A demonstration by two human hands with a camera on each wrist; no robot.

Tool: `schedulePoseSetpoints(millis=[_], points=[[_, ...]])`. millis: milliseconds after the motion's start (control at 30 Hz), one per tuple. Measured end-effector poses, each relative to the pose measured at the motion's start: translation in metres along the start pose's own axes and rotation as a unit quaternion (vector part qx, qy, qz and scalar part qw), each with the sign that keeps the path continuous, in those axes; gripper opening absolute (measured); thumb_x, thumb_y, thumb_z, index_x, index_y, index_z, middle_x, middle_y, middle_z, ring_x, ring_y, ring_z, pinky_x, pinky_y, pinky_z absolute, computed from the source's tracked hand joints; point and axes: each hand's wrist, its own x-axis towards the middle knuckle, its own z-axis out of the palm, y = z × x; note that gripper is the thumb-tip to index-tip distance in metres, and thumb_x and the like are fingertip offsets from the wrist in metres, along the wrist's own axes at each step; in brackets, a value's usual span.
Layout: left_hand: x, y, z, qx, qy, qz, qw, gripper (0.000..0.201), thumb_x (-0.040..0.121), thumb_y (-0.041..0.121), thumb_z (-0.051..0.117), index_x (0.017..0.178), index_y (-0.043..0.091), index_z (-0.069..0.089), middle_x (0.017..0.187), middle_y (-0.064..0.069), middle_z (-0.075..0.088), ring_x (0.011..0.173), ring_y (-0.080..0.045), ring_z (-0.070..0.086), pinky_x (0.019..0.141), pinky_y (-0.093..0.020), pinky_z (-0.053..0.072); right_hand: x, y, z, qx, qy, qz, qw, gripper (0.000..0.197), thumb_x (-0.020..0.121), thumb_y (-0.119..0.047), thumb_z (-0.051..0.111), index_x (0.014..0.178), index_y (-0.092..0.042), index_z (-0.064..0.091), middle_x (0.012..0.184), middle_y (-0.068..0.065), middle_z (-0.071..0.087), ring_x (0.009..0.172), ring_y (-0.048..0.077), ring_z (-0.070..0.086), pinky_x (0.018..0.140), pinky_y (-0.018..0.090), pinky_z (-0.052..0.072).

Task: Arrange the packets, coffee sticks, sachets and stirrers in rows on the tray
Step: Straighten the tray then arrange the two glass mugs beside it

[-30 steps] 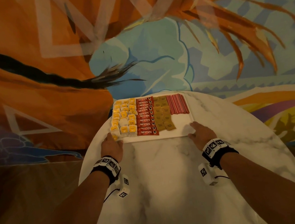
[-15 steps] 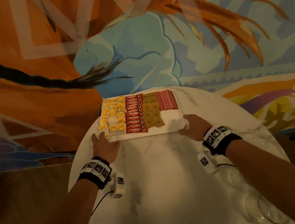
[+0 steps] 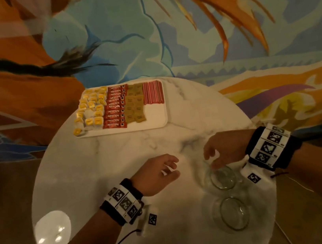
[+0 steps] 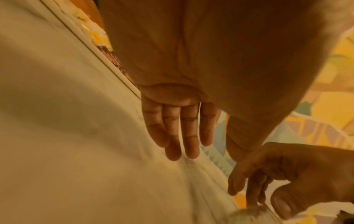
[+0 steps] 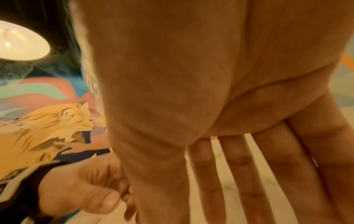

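Note:
The white tray (image 3: 156, 119) lies at the far left of the round marble table (image 3: 101, 171). It holds columns of yellow packets (image 3: 90, 111), red Nescafe coffee sticks (image 3: 115, 107), brown sachets (image 3: 135, 106) and red stirrers (image 3: 152, 93). Both hands are well back from the tray, near the table's middle. My left hand (image 3: 170, 167) hovers relaxed and holds nothing; its fingers (image 4: 180, 131) are straight in the left wrist view. My right hand (image 3: 212, 158) hangs over a glass with straight fingers (image 5: 239, 174), one fingertip at the rim.
Two clear drinking glasses (image 3: 222, 177) (image 3: 234, 213) stand on the near right of the table, under and behind my right hand. A lamp's bright reflection (image 3: 53, 230) sits at the table's near left edge. A painted mural wall rises behind the table.
Both hands have let go of the tray's near corners and drawn back toward me. The tray now rests farther left on the table, and my view has tilted down to the glasses.

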Motion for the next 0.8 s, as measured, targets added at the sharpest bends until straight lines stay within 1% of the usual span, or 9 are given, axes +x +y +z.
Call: schedulePoseSetpoints(millis=[100,167,267,367,433,500,633,700,800], points=[[0.006,0.011,0.029,0.012,-0.011,-0.007,1.000,0.042,0.088,0.036,0.074,0.127,0.026,0.060,0.113,0.009,0.066,0.096,-0.006,0.065,0.086,-0.029,0.057,0.001,0.007,0.018,-0.006,-0.010,-0.028,1.000,0.032,0.089,-0.039,0.068,0.118,-0.026,0.067,0.115,-0.007,0.067,0.104,0.014,0.061,0.092,0.031,0.051],[0.009,0.016,0.045,0.023,-0.008,-0.006,1.000,0.049,0.086,0.036,0.076,0.130,0.026,0.058,0.117,0.009,0.063,0.103,-0.008,0.061,0.087,-0.030,0.056,0.003,0.011,0.023,-0.012,0.020,-0.047,0.999,0.027,0.088,-0.026,0.066,0.115,-0.023,0.070,0.111,-0.003,0.071,0.101,0.015,0.065,0.087,0.030,0.052],[0.012,0.024,0.060,0.000,0.004,-0.003,1.000,0.061,0.082,0.035,0.080,0.136,0.024,0.054,0.126,0.011,0.058,0.115,-0.008,0.056,0.087,-0.031,0.057,0.005,0.015,0.020,-0.017,0.066,-0.055,0.996,0.029,0.086,-0.022,0.067,0.114,-0.021,0.072,0.109,0.000,0.072,0.098,0.019,0.067,0.085,0.034,0.054],[0.015,0.034,0.066,-0.008,0.027,0.016,0.999,0.072,0.077,0.037,0.085,0.140,0.029,0.049,0.134,0.015,0.054,0.123,-0.002,0.052,0.094,-0.034,0.054,0.004,0.017,0.008,-0.011,0.111,-0.073,0.991,0.030,0.085,-0.026,0.067,0.114,-0.020,0.072,0.106,0.000,0.074,0.095,0.020,0.067,0.085,0.036,0.055],[0.015,0.046,0.066,-0.024,0.058,0.044,0.997,0.079,0.074,0.036,0.088,0.140,0.038,0.046,0.134,0.020,0.054,0.122,0.003,0.053,0.099,-0.027,0.051,0.003,0.016,-0.001,0.009,0.134,-0.086,0.987,0.030,0.083,-0.026,0.067,0.112,-0.021,0.073,0.103,0.000,0.074,0.093,0.018,0.068,0.084,0.037,0.055],[0.015,0.059,0.065,-0.034,0.097,0.080,0.991,0.080,0.072,0.031,0.090,0.135,0.046,0.043,0.131,0.023,0.057,0.119,0.003,0.056,0.097,-0.019,0.048,0.002,0.014,-0.009,0.031,0.152,-0.107,0.982,0.026,0.083,-0.025,0.066,0.108,-0.020,0.074,0.100,-0.001,0.074,0.090,0.017,0.067,0.083,0.037,0.055],[0.006,0.069,0.059,-0.010,0.173,0.107,0.979,0.069,0.071,0.032,0.090,0.127,0.044,0.051,0.120,0.025,0.064,0.110,0.002,0.062,0.092,-0.022,0.052,-0.004,0.009,-0.014,0.059,0.212,-0.154,0.963,0.024,0.091,-0.038,0.066,0.108,-0.022,0.070,0.100,-0.005,0.071,0.083,0.012,0.063,0.080,0.034,0.053],[-0.001,0.063,0.053,0.014,0.197,0.092,0.976,0.065,0.070,0.037,0.089,0.124,0.040,0.054,0.116,0.023,0.065,0.106,0.002,0.063,0.090,-0.025,0.053,-0.012,0.006,-0.013,0.038,0.255,-0.160,0.953,0.036,0.090,-0.052,0.064,0.112,-0.024,0.064,0.100,-0.008,0.066,0.077,0.009,0.055,0.074,0.032,0.048],[-0.011,0.043,0.043,0.034,0.230,0.043,0.972,0.073,0.068,0.047,0.089,0.130,0.028,0.056,0.120,0.016,0.066,0.108,0.000,0.063,0.093,-0.030,0.054,-0.032,-0.004,-0.005,-0.005,0.279,-0.209,0.937,0.036,0.088,-0.058,0.062,0.108,-0.028,0.059,0.092,-0.014,0.053,0.074,0.006,0.046,0.066,0.026,0.037]])
